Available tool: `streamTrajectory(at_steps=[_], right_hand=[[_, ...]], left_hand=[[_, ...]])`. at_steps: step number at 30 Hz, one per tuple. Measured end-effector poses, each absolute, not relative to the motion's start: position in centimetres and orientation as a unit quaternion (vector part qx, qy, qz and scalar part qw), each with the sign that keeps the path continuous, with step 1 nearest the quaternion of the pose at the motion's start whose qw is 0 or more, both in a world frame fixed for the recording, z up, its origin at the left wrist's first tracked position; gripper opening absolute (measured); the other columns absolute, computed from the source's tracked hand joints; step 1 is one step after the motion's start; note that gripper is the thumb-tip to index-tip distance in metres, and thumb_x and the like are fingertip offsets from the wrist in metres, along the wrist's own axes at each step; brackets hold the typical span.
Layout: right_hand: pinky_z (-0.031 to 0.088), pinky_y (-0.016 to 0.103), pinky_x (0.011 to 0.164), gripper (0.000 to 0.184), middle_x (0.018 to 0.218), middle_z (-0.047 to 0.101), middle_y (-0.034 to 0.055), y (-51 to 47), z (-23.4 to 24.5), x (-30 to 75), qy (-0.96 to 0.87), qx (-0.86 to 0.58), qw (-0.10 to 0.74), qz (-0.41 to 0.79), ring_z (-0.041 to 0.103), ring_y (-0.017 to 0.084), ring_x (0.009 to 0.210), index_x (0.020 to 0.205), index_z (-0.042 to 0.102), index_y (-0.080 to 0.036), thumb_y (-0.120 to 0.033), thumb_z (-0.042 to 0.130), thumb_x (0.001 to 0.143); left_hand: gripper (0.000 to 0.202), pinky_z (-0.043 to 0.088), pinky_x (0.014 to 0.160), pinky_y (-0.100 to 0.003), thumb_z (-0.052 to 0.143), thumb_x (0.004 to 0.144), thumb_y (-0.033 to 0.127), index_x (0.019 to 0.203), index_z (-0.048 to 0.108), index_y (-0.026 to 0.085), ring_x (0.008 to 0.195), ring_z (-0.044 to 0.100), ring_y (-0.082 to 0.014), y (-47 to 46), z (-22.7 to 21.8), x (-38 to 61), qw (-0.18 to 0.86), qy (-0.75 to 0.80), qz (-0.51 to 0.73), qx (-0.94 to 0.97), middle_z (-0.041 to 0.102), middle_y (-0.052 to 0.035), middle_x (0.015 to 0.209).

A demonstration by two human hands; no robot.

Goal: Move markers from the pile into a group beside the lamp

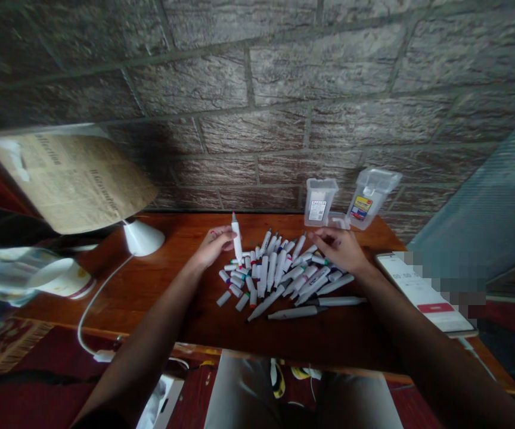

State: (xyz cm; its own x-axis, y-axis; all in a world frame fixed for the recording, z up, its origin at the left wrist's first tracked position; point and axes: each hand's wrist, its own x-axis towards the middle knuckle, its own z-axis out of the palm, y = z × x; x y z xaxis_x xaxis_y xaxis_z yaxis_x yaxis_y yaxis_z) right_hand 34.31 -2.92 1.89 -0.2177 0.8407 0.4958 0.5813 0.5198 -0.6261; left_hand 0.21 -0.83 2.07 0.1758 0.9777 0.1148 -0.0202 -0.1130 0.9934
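Flanking markers [279, 271]: lamp [143, 237], boxes [320, 201], phone [425, 292].

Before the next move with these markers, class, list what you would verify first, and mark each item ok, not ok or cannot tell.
1. The left hand grips one marker upright: ok.
2. The right hand rests on the marker pile: ok.
3. The whole marker pile lies on the table, nothing over its edge: ok.
4. Two clear cases stand behind the marker pile, by the wall: ok.
5. Held marker's cap colour: cannot tell.
6. The phone lies apart from the marker pile: ok.
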Motion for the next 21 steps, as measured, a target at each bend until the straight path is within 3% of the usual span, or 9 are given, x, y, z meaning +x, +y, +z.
streamTrajectory(at_steps=[14, 21], right_hand=[[0.043, 0.026, 0.056, 0.038, 0.069, 0.069, 0.0028, -2.62, 1.39, 34.47, -0.766, -0.464, 0.41, 0.172, 0.058, 0.015, 0.058, 0.079, 0.071, -0.019, -0.051, 0.055, 0.093], [0.041, 0.026, 0.053, 0.039, 0.064, 0.066, 0.0015, -2.67, 1.4, 34.48, -0.767, -0.465, 0.412, 0.16, 0.054, 0.014, 0.053, 0.076, 0.07, -0.019, -0.05, 0.054, 0.093]], left_hand=[[0.029, 0.04, 0.054, -0.023, 0.075, 0.071, 0.04, 0.069, 0.063, 0.014, 0.054, 0.05, -0.01, -0.95, 1.62, 0.27, 0.485, 0.387, 0.468, 0.629, 0.059, 0.0003, 0.06], [0.025, 0.045, 0.06, -0.025, 0.076, 0.074, 0.038, 0.08, 0.069, 0.014, 0.059, 0.056, -0.0125, -0.74, 1.3, 0.01, 0.488, 0.36, 0.479, 0.634, 0.065, -0.0017, 0.069]])
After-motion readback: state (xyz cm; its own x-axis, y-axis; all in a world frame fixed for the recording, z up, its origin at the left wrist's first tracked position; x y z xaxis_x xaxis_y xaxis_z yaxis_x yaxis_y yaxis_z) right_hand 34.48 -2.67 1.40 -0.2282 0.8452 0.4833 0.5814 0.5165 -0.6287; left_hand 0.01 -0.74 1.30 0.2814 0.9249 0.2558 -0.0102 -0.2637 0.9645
